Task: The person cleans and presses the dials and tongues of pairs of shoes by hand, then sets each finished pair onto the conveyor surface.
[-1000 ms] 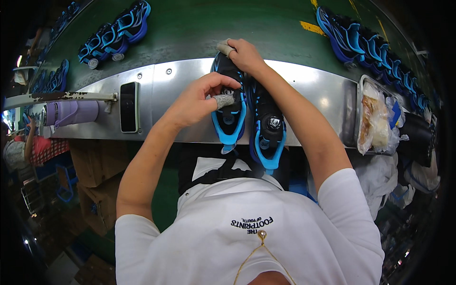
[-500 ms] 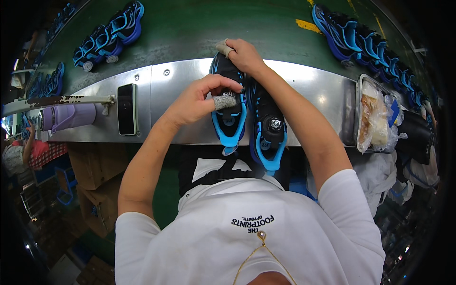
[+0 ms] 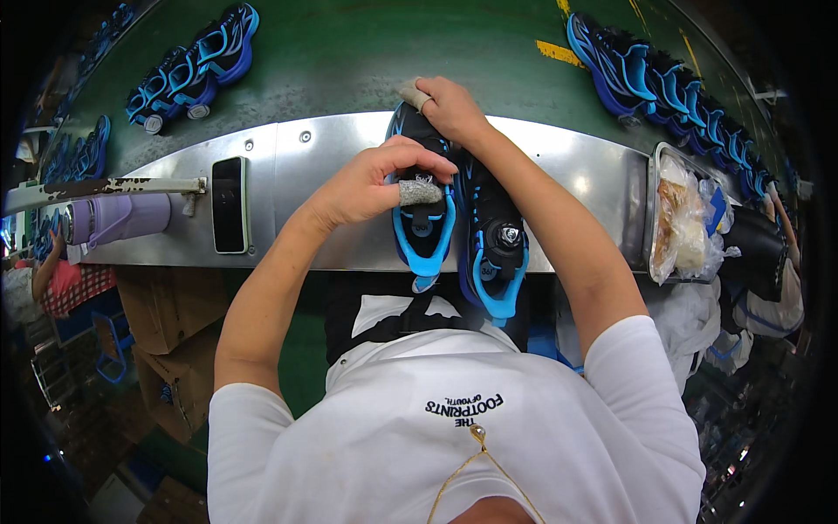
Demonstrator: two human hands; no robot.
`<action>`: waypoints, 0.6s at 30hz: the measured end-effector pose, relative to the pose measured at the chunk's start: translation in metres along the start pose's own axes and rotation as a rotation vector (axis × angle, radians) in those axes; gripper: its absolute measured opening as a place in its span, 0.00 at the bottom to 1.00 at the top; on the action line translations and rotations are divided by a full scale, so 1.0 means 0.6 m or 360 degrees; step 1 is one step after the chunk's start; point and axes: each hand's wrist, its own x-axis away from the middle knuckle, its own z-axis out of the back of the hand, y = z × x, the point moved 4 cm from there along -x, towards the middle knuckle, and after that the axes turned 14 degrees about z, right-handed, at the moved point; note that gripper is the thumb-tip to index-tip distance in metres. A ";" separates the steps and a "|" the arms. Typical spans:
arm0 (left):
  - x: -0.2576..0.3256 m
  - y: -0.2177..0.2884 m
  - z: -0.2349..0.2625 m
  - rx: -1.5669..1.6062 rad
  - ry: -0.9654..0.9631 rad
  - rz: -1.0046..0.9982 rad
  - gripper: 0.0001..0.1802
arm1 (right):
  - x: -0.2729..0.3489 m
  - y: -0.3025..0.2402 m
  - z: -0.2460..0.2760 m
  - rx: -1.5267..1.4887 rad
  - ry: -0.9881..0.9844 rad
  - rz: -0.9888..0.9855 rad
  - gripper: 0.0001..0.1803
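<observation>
two black-and-blue shoes side by side on the metal counter [image 3: 559,166], long axes running straight away from the body. left shoe [image 3: 422,229] sits under the left hand [image 3: 371,183], which is curled over its middle w/ a taped finger [image 3: 420,191] pressing down. right hand [image 3: 449,105] grips that shoe's far end. right shoe [image 3: 494,249] lies untouched just beside. hands apart, both clamped on left shoe.

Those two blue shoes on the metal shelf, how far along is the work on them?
Both hands are on the left shoe: the left hand grips its middle, the right hand holds its far end. The right shoe lies untouched beside it, dial fitted. Finished-looking shoes line the green belt.
</observation>
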 end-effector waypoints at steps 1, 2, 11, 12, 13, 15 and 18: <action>0.009 0.006 -0.002 -0.0068 0.0156 0.0023 0.16 | 0.005 -0.009 0.010 0.0074 0.0106 0.0172 0.16; 0.015 0.011 -0.002 -0.0139 0.0308 0.0044 0.15 | 0.013 -0.017 0.023 0.0151 0.0216 0.0342 0.17; 0.006 0.068 0.000 -0.1020 0.0417 0.0732 0.15 | 0.149 -0.151 0.072 -0.0256 -0.0551 0.0232 0.49; -0.002 0.070 -0.003 -0.1326 0.0288 0.0860 0.17 | 0.150 -0.151 0.063 -0.0106 -0.0569 0.0241 0.47; -0.013 0.057 -0.003 -0.1345 0.0378 0.0691 0.21 | 0.151 -0.147 0.056 -0.0046 -0.0520 0.0297 0.46; -0.023 0.060 -0.003 -0.1376 0.0316 0.0705 0.20 | 0.154 -0.139 0.048 0.0009 -0.0460 0.0353 0.46; -0.027 0.072 -0.009 -0.1382 0.0228 0.0751 0.20 | 0.158 -0.132 0.045 -0.0028 -0.0376 0.0360 0.43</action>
